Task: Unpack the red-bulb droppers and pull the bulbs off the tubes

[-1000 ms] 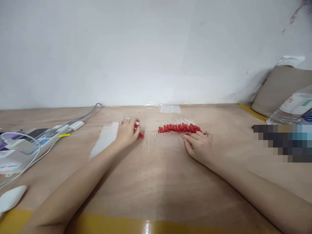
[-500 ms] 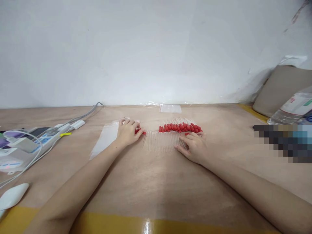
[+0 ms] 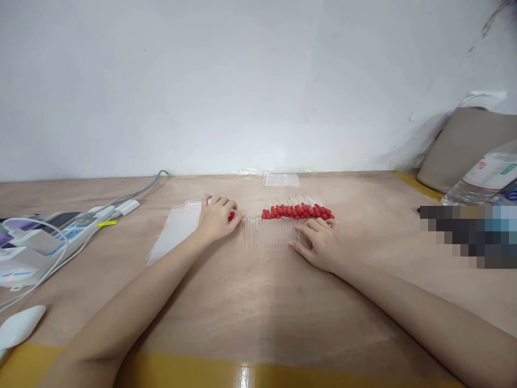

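A row of clear thin tubes (image 3: 269, 234) lies side by side on the table. Behind it, red rubber bulbs (image 3: 297, 210) form a dense band, with more clear tubes (image 3: 293, 199) reaching out behind them. At the row's left end, my left hand (image 3: 218, 218) curls closed around a few red bulbs (image 3: 231, 216), which its fingers partly hide. My right hand (image 3: 321, 240) rests at the row's right end, thumb and index finger apart against the outermost tubes. Its other fingertips lie near the right end of the red band.
Flat clear plastic bags (image 3: 172, 229) lie under and left of my left hand; another small bag (image 3: 281, 180) is by the wall. A power strip (image 3: 76, 231) with cables stands left, near a white mouse (image 3: 20, 326). A water bottle (image 3: 480, 178) and a grey-brown bin (image 3: 456, 145) are right.
My left hand has shifted slightly right, and its thumb now covers the red bulb tip that showed there. My right hand has barely moved; the red bulb beneath its fingers is less visible.
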A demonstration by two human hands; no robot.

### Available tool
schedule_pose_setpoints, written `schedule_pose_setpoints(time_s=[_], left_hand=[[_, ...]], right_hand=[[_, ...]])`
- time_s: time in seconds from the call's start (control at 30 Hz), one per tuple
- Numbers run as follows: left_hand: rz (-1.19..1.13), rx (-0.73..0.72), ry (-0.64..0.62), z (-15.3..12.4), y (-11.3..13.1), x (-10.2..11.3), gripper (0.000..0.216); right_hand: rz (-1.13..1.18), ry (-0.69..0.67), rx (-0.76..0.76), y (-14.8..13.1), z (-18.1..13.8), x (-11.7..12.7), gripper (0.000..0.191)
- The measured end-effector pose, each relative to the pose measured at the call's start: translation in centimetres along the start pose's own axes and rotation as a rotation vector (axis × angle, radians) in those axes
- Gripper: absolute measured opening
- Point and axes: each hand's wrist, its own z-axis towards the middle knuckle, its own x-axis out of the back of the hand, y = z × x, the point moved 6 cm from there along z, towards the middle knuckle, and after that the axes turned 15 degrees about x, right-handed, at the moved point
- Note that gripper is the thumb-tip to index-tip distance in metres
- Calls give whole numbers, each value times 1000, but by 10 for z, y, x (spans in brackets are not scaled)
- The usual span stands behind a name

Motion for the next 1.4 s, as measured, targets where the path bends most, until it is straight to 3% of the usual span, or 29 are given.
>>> schedule_pose_setpoints(time_s=[0.17, 0.27, 0.4, 0.57, 0.9, 1.0, 1.07, 1.13, 1.23, 1.4], left_hand=[[-36, -72, -112, 14, 32, -13, 27], [-66, -14, -282, 28, 45, -32, 32], [-80, 106, -504, 39, 45, -61, 31], [-71, 187, -558, 41, 37, -75, 32], [-27, 266, -443, 40, 32, -46, 18], [-55, 253, -255, 29, 29, -28, 17], [-116, 174, -59, 12, 29, -12, 16], [-180, 33, 58, -12, 33, -2, 18], [-257, -147, 124, -44, 38, 4, 21], [-392, -206, 175, -60, 45, 5, 17]], right_hand=[[-3, 55, -34, 3, -3, 6, 31], [-11, 74, -56, 6, -5, 9, 28], [-13, 106, -74, 11, -8, 10, 26], [-9, 102, -81, 12, -8, 8, 24], [10, 99, -100, 12, -7, 10, 23], [8, 121, -100, 13, -7, 10, 22], [-5, 162, -104, 13, -8, 12, 24], [-22, 207, -106, 13, -9, 15, 33], [-26, 225, -53, 6, -7, 18, 44], [28, 163, 116, -11, 0, 15, 42]])
